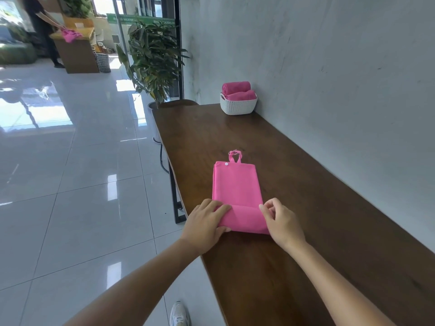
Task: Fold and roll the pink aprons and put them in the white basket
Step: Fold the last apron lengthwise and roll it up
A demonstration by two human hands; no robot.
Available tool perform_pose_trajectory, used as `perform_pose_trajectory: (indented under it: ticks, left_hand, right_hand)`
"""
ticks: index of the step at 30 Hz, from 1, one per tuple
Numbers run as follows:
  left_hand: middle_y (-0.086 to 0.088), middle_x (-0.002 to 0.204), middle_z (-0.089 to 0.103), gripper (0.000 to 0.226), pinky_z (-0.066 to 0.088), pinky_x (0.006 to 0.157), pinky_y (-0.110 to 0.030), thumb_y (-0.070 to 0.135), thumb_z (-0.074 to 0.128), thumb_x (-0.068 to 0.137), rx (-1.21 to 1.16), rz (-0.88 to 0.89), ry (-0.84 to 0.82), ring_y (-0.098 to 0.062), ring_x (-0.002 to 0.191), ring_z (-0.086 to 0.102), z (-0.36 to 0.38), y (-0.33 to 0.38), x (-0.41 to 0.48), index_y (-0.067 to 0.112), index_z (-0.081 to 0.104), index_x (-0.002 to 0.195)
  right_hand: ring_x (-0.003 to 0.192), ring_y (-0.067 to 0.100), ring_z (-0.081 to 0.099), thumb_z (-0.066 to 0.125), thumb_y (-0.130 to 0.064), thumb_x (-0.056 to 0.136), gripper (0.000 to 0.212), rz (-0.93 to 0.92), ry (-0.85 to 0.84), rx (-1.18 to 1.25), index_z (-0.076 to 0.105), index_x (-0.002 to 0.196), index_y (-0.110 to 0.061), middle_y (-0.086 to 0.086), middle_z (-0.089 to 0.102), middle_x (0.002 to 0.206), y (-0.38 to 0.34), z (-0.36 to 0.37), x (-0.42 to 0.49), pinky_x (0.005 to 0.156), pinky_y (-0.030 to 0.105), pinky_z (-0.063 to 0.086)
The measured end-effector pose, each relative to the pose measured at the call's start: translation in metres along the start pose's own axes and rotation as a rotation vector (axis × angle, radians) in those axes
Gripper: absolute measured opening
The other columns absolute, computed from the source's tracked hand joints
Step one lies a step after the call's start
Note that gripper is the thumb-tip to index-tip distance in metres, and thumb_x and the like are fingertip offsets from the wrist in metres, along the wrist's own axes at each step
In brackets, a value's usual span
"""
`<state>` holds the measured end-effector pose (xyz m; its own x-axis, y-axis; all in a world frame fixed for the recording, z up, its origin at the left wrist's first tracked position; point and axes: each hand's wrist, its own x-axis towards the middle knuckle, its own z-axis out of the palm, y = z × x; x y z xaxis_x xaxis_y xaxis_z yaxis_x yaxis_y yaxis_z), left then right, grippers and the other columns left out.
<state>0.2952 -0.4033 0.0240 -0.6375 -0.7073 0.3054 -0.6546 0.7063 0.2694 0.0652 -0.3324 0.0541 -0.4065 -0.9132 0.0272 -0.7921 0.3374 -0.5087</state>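
**Step in hand: rolling**

The pink apron (236,184) lies folded into a narrow strip on the worktop (306,208). It is well apart from the white basket (237,107), on our side of it, with its long axis pointing roughly toward the basket. The basket stands against the wall and holds two rolled aprons (236,87), one above the other. The roll (244,218) is begun at the strip end farthest from the basket. Most of the strip lies flat between roll and basket, so we judge this apron's rolling as barely started.

**Grip state**

The left hand (204,225) has its grip clamped on the roll's left end, with the fingers over the top and the thumb on the side away from the basket. The right hand (283,223) pinches the right end with curled fingers.

**Procedure, as we judge it**

1. We advance both ends toward the basket at an equal rate, because uneven travel gives a cone.
2. We draw the roll lightly away from the basket at each turn to seat the layers tight.
3. We check that the strip's long edges meet the roll's ends squarely.
4. We tuck the neck loop (234,156), which lies at the end nearest the basket, before the last turn.
5. We expect the thin cloth to spring open, so we release neither end until the roll sits in the basket
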Motion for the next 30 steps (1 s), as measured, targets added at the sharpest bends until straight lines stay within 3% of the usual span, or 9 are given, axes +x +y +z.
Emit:
perform_pose_trajectory:
  ticks: [3,5,8,13,19,23,27,30]
  left_hand:
    - [0.004,0.139,0.056,0.053,0.042,0.109,-0.036,0.049,0.057,0.098,-0.058,-0.012,-0.081,-0.018,0.127,0.046,-0.008,-0.003,0.009,0.027,0.048,0.146]
    - [0.005,0.137,0.056,0.051,0.043,0.106,-0.034,0.047,0.059,0.098,-0.097,-0.029,-0.136,-0.016,0.123,0.046,-0.013,-0.006,0.014,0.028,0.048,0.144]
    - [0.006,0.134,0.057,0.048,0.045,0.105,-0.034,0.045,0.061,0.098,-0.17,-0.076,-0.257,-0.015,0.122,0.047,-0.023,-0.01,0.018,0.03,0.05,0.142]
    - [0.003,0.133,0.057,0.047,0.052,0.101,-0.036,0.05,0.056,0.1,-0.312,-0.143,-0.447,-0.018,0.12,0.052,-0.028,-0.017,0.017,0.03,0.052,0.142]
    - [0.004,0.123,0.063,0.053,0.059,0.093,-0.036,0.063,0.053,0.096,-0.592,-0.34,-0.549,-0.016,0.111,0.064,-0.029,-0.019,0.013,0.025,0.061,0.132]
    - [0.006,0.119,0.062,0.047,0.058,0.089,-0.032,0.06,0.053,0.097,-0.558,-0.369,-0.399,-0.012,0.105,0.06,-0.027,-0.011,0.007,0.027,0.064,0.129]
    - [0.01,0.127,0.058,0.036,0.048,0.1,-0.031,0.05,0.054,0.1,-0.341,-0.219,-0.068,-0.008,0.113,0.048,-0.024,-0.005,-0.002,0.028,0.063,0.127]
    - [0.012,0.13,0.058,0.033,0.047,0.103,-0.031,0.044,0.055,0.101,-0.255,-0.073,0.026,-0.008,0.118,0.047,-0.023,-0.001,-0.006,0.029,0.06,0.13]
  right_hand:
    - [0.1,0.009,0.059,0.039,-0.067,0.095,0.046,-0.065,-0.099,0.014,0.051,0.122,-0.033,-0.008,0.06,0.12,0.013,0.0,-0.008,0.062,0.013,0.043]
    - [0.111,0.011,0.057,0.043,-0.074,0.091,0.059,-0.089,-0.152,0.045,0.045,0.135,-0.035,-0.008,0.056,0.129,0.02,0.001,-0.014,0.078,0.023,0.052]
    - [0.123,0.009,0.049,0.05,-0.077,0.086,0.076,-0.126,-0.177,0.076,0.036,0.148,-0.034,-0.012,0.045,0.139,0.024,0.002,-0.026,0.097,0.032,0.052]
    - [0.115,0.003,0.053,0.052,-0.075,0.086,0.071,-0.113,-0.149,0.199,0.042,0.143,-0.034,-0.015,0.046,0.132,0.023,0.005,-0.044,0.083,0.02,0.052]
    - [0.098,0.002,0.061,0.053,-0.066,0.088,0.043,-0.038,-0.17,0.352,0.057,0.113,-0.031,-0.01,0.063,0.112,0.012,0.001,-0.051,0.065,0.011,0.049]
    - [0.099,0.006,0.06,0.052,-0.07,0.085,0.051,0.049,-0.227,0.362,0.061,0.109,-0.026,-0.007,0.059,0.112,0.007,0.0,-0.039,0.065,0.015,0.048]
    - [0.101,0.009,0.058,0.053,-0.073,0.086,0.061,0.135,-0.26,0.319,0.065,0.112,-0.02,-0.003,0.057,0.115,0.005,0.002,-0.014,0.069,0.021,0.045]
    - [0.098,0.013,0.062,0.054,-0.071,0.088,0.058,0.208,-0.31,0.326,0.066,0.11,-0.019,-0.003,0.065,0.11,0.002,0.003,0.003,0.068,0.027,0.046]
